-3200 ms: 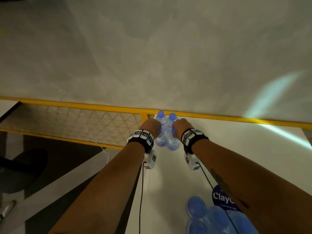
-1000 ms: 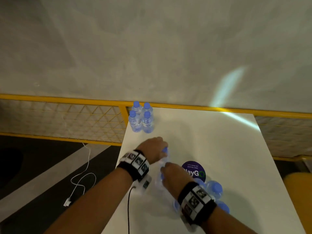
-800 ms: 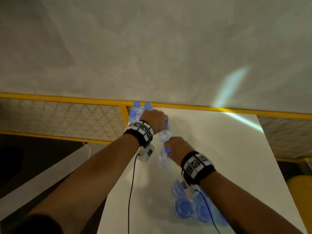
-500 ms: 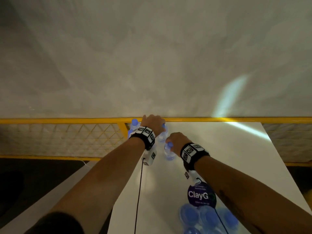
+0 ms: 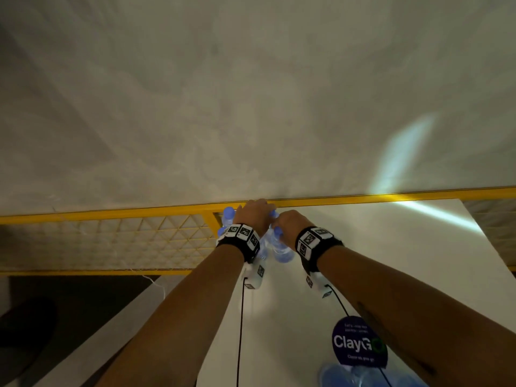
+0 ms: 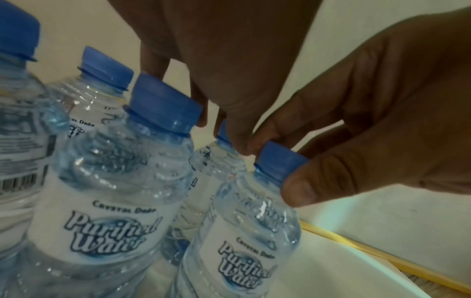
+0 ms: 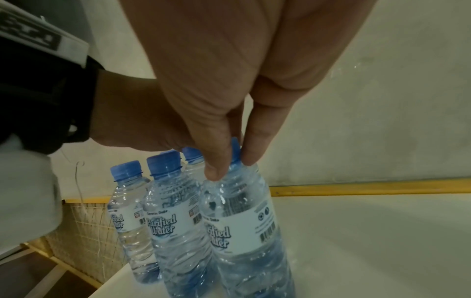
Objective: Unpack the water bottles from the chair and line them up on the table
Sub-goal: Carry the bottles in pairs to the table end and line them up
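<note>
**While Lining Up, Pinching Two Caps at the Far Rail**

While scanning outward from the near edge of the white table (image 5: 279, 331), finding a blurred cluster of blue-capped bottles (image 5: 363, 375) just beside a dark round sticker (image 5: 358, 343), well apart from the row. Reaching past them with both arms.

Pinching the blue cap of one water bottle (image 7: 242, 221) between thumb and fingertips of the right hand (image 5: 290, 222). Curling the fingers of the left hand (image 5: 254, 216) round the cap of a second bottle (image 6: 214, 171) just behind it. Holding both upright at the far left corner, at or just above the tabletop; not managing to tell which. Crowding them close against several standing bottles (image 7: 168, 221) on the left.

Expecting full bottles to be pulling noticeably on a fingertip pinch. Expecting the thin ribbed plastic to be giving under a squeeze and the label to be sliding a little. Judging the cap and neck as the stiffest hold, sound for a short carry. Watching for swing and for knocking neighbours over.

Looking beyond, seeing a yellow rail (image 5: 363, 198) with mesh beneath, then a grey wall (image 5: 251, 107). Seeing no chair.
</note>
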The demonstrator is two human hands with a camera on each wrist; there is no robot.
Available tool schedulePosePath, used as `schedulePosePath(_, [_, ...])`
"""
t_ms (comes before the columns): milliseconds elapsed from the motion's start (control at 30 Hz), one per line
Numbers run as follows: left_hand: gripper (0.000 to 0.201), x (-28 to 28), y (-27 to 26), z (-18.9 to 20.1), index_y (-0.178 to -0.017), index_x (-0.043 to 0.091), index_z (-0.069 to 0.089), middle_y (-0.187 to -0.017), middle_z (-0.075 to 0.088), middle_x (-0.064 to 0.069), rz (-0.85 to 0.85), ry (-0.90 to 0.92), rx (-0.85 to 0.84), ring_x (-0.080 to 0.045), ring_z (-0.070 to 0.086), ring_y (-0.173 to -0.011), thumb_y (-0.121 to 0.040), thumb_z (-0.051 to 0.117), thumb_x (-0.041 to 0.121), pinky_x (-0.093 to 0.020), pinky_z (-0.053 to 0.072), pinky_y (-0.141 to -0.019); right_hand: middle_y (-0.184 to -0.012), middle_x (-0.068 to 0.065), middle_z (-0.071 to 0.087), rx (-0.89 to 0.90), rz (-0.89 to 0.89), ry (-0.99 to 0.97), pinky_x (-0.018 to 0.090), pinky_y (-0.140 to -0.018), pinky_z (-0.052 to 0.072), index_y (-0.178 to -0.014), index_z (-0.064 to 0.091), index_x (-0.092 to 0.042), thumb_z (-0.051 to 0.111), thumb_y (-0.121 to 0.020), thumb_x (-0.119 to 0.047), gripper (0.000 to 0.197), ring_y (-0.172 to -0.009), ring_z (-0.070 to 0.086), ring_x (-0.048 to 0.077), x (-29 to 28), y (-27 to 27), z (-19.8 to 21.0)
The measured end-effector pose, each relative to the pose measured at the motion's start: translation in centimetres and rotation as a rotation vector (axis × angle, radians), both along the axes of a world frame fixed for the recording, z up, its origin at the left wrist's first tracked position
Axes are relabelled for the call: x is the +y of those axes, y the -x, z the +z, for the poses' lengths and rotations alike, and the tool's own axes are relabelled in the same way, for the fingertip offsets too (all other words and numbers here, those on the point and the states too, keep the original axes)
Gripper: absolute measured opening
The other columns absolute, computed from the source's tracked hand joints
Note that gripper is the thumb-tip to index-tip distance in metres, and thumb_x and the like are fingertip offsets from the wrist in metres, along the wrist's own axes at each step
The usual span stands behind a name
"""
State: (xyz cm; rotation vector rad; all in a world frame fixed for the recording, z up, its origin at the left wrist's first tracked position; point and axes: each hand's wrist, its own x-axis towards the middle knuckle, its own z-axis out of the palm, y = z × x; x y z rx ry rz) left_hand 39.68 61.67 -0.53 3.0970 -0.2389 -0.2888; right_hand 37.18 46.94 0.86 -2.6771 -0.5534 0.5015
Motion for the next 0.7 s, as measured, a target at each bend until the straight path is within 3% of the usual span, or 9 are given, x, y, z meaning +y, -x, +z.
schedulePosePath(200, [0.027,-0.1,-0.1,0.0,-0.122,0.019,0.064,-0.120,0.060,-0.011,-0.029,0.058,0.012,-0.034,0.062,-0.113,-0.098,0.053,0.014,-0.036,0.048,-0.091,-0.112,0.012,0.065,-0.015,-0.026,0.022,0.035,-0.080,0.051,-0.116,0.066,-0.016,0.062,-0.083,-0.009,0.034,-0.102,0.063,0.033,0.5,0.4,0.0])
schedulePosePath(300, [0.026,0.0,0.1,0.2,-0.120,0.018,0.065,-0.118,0.061,-0.012,-0.042,0.070,0.002,-0.034,0.062,-0.111,-0.097,0.054,0.013,-0.037,0.050,-0.093,-0.089,0.011,0.065,0.058,-0.103,0.013,0.030,-0.069,0.047,-0.082,0.065,-0.014,0.062,-0.083,-0.006,0.009,-0.086,0.063,0.031,1.2,0.7,0.4])
schedulePosePath(367, [0.026,0.3,0.2,0.3,-0.120,0.017,0.065,-0.118,0.062,-0.012,-0.042,0.084,0.000,-0.034,0.062,-0.112,-0.097,0.054,0.013,-0.039,0.051,-0.097,-0.076,0.007,0.061,0.047,-0.131,-0.010,0.026,-0.063,0.041,-0.068,0.057,-0.015,0.059,-0.086,-0.006,0.020,-0.078,0.058,0.028,1.8,0.8,0.3])
schedulePosePath(467, [0.033,0.6,0.4,0.5,-0.131,0.016,0.064,-0.127,0.064,-0.013,-0.045,0.099,-0.007,-0.033,0.061,-0.119,-0.101,0.051,0.014,-0.042,0.047,-0.106,-0.084,0.009,0.064,0.099,-0.205,-0.134,0.026,-0.061,0.040,-0.085,0.065,-0.013,0.056,-0.088,-0.010,0.010,-0.083,0.062,0.032,2.5,1.2,-0.1])
schedulePosePath(567, [0.041,0.9,0.6,0.6,-0.145,0.016,0.056,-0.141,0.060,-0.013,-0.032,0.114,0.016,-0.032,0.056,-0.131,-0.105,0.049,0.012,-0.039,0.041,-0.114,-0.071,0.002,0.060,0.108,-0.248,-0.233,0.027,-0.057,0.041,-0.087,0.063,-0.019,0.048,-0.090,-0.016,0.016,-0.072,0.059,0.027,2.8,1.5,0.1])
schedulePosePath(600, [0.043,1.0,0.7,0.7,-0.148,0.018,0.054,-0.145,0.058,-0.012,-0.016,0.125,0.019,-0.031,0.054,-0.134,-0.105,0.050,0.013,-0.039,0.040,-0.115,-0.070,0.000,0.059,0.094,-0.240,-0.240,0.028,-0.059,0.042,-0.095,0.063,-0.022,0.045,-0.091,-0.018,0.019,-0.069,0.058,0.025,2.6,1.4,0.0])
schedulePosePath(667, [0.053,1.3,1.3,1.0,-0.157,0.023,0.043,-0.156,0.050,-0.008,0.036,0.191,0.004,-0.028,0.045,-0.143,-0.105,0.054,0.022,-0.039,0.035,-0.120,-0.082,-0.001,0.062,0.096,-0.220,-0.218,0.028,-0.066,0.044,-0.118,0.057,-0.027,0.047,-0.094,-0.024,0.026,-0.078,0.060,0.024,1.9,2.0,1.0])
schedulePosePath(700, [0.059,1.5,1.8,1.3,-0.160,0.024,0.036,-0.159,0.046,-0.007,0.062,0.232,-0.013,-0.028,0.040,-0.147,-0.104,0.057,0.026,-0.039,0.032,-0.121,-0.099,0.003,0.064,0.129,-0.225,-0.204,0.029,-0.073,0.046,-0.129,0.051,-0.023,0.055,-0.093,-0.027,0.037,-0.090,0.062,0.026,1.2,2.4,1.5])
